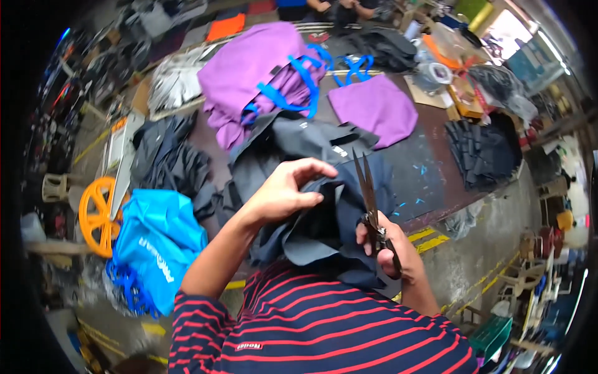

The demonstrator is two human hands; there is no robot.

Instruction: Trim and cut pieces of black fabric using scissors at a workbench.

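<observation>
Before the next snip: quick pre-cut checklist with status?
1. Right hand grips scissors: ok.
2. Blades closed, points up and away from the body: ok.
3. Left hand pinches the dark fabric: ok.
4. Left fingers apart from the blades: ok, though close.
5. Fabric between the blades: not ok, none there.
6. Cut line on the fabric: cannot tell.

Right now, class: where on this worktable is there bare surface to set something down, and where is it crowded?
Bare table top lies between the flat purple bag, the stack of dark cut pieces and the scissors in the right hand. It is crowded left and centre: the purple bag pile, grey fabric under the left hand.
</observation>
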